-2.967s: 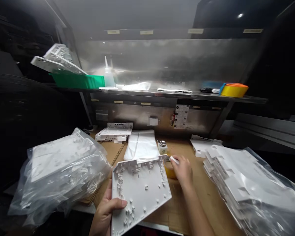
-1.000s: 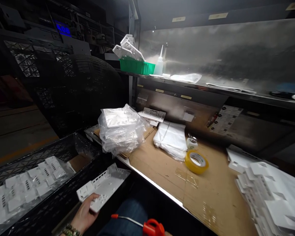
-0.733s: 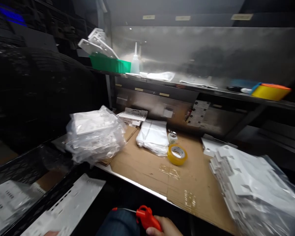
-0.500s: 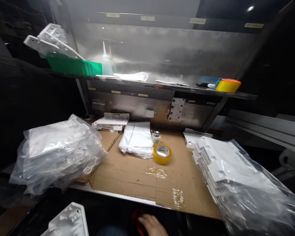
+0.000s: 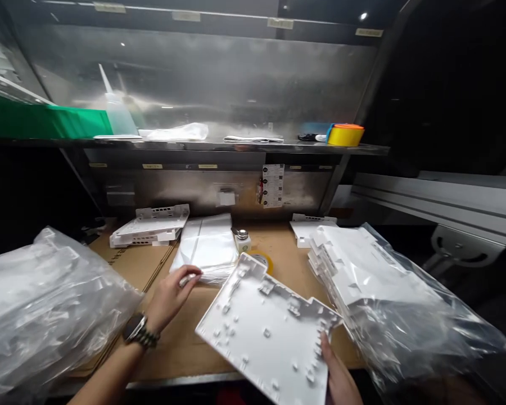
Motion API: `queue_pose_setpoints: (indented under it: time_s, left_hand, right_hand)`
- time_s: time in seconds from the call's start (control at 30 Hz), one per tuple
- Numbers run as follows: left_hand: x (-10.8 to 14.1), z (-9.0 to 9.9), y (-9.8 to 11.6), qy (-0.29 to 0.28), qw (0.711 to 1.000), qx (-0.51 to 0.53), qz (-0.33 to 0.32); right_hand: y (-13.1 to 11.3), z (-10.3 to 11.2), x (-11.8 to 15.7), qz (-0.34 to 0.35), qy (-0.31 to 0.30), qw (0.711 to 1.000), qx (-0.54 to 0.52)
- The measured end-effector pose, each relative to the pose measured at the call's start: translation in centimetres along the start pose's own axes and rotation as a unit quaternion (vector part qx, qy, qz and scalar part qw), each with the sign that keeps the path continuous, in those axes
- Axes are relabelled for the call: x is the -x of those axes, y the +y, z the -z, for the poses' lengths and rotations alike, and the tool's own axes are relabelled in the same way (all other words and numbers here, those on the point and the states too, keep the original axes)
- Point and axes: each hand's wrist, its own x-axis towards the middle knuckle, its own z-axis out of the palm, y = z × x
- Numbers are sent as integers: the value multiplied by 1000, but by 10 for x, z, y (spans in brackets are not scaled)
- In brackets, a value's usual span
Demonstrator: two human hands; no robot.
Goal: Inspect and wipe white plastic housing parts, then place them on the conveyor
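Observation:
My right hand [image 5: 339,371] grips a white plastic cover [image 5: 274,332] by its right edge, with its inner side of clips and posts facing up. The cover is tilted over the front of the bench. My left hand [image 5: 172,295], with a dark watch on the wrist, has thumb and forefinger pinched together at the near-left corner of a stack of clear plastic bags [image 5: 208,239]. A bag's edge seems to lie between the fingertips. Behind the cover, a roll of yellow tape [image 5: 265,260] is partly hidden. Beside it stands a small white dispenser bottle [image 5: 243,241] with a metal top.
Bagged white parts are heaped at left [image 5: 59,304] and stacked at right [image 5: 375,281]. Unbagged white covers [image 5: 152,225] lie at the back left. Cardboard [image 5: 185,349] lines the bench. The shelf above holds a green bin [image 5: 76,124], a squeeze bottle [image 5: 120,115] and a yellow roll [image 5: 346,135].
My right hand has raised the white cover from below the bench edge to over the cardboard. My left hand has come into view at the bag stack. The view has shifted right.

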Motion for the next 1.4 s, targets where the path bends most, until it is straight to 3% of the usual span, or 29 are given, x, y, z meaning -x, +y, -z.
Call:
queue_pose_setpoints:
  time_s: [0.1, 0.2, 0.33, 0.5, 0.6, 0.83, 1.07, 1.3, 1.4]
  left_hand:
    - [-46, -13, -15, 17, 996, -75, -47]
    - [-62, -13, -30, 12, 991, -127, -50]
    - [-74, 3, -40, 13, 988, -155, -24]
    - [-94, 21, -49, -26, 994, -109, 9]
    - [-93, 20, -51, -33, 995, -97, -16]
    - [-63, -4, -46, -26, 980, -174, -97]
    - [-89, 8, -65, 46, 990, -127, -44]
    - [-95, 17, -66, -43, 996, -77, 22]
    - [-95, 18, -63, -53, 995, -66, 43]
  right_hand:
    - [-18, 4, 2, 17, 25, 997, -75]
    - [-24, 8, 1, 46, 56, 991, -110]
    - [-25, 15, -3, 50, 76, 989, -117]
    - [-25, 17, -5, 49, 72, 990, -111]
    - [-24, 16, -5, 46, 77, 990, -110]
    - [-22, 21, -4, 35, 110, 989, -96]
    - [-17, 30, -7, 28, 111, 992, -50]
    - [-9, 42, -15, 17, 125, 991, -53]
    - [-8, 44, -16, -3, 122, 990, -72]
